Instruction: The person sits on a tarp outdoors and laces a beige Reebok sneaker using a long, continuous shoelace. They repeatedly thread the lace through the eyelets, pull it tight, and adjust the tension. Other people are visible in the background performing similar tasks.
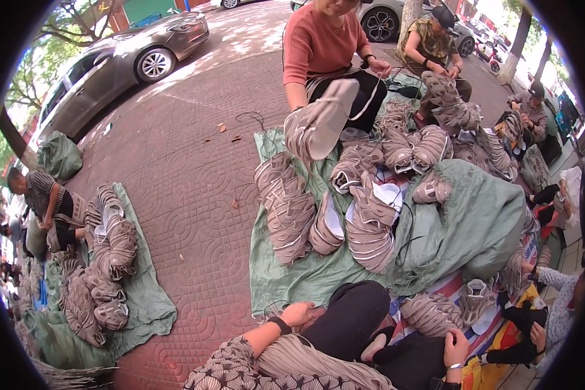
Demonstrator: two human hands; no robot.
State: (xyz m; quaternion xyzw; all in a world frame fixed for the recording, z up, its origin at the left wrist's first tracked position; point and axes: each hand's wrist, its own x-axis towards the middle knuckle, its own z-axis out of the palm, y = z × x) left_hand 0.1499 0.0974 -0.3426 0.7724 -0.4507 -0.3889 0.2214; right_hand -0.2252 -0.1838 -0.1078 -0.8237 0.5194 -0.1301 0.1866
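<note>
We are resting our left hand [297, 314] and right hand [455, 348] by our dark-trousered legs [351, 318], finger grip unclear; tan strands [312, 359] are lying across our lap, short of the green sheet's [273, 286] near edge, best running untangled.

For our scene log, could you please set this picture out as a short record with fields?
Left hand: beside a dark-trousered knee; grip unclear
Right hand: at the other leg; grip unclear
Lap: bundled tan strands
Ahead: beige shoes on a green sheet
Opposite: person in pink top, with a pale-soled shoe
Background: parked grey car
</note>
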